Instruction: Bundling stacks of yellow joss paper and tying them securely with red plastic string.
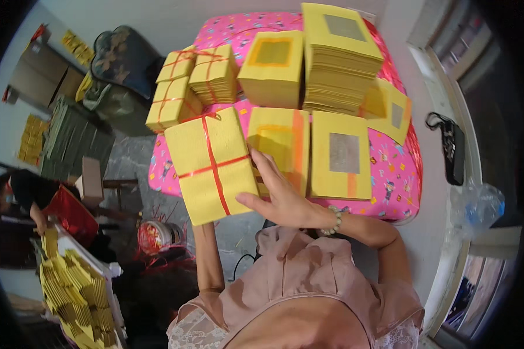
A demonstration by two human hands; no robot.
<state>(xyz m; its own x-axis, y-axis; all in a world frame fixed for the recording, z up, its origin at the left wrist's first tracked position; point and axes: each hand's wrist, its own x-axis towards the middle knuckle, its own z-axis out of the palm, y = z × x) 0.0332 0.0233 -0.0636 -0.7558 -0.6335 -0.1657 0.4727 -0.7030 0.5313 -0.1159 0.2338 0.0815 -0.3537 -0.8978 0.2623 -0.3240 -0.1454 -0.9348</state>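
Observation:
In front of me a bundle of yellow paper (199, 148) is tilted above the near left part of the table, tied crosswise with red ribbon. My left forearm rises beneath it. The left hand is hidden under the bundle, which rests on it. My right hand (285, 200) is at the bundle's right edge, its thumb lying on the top face and its index finger along the side. Beside that hand lie a yellow stack with an orange-framed square (273, 136) and another with a silver square (344, 154).
A pink patterned cloth (393, 180) covers the table. Tied bundles (174, 102) stand at the back left, a tall yellow stack (340, 75) at the back right. A bucket (157, 235) with red strands is on the floor. At left, another person (29, 195) handles yellow paper.

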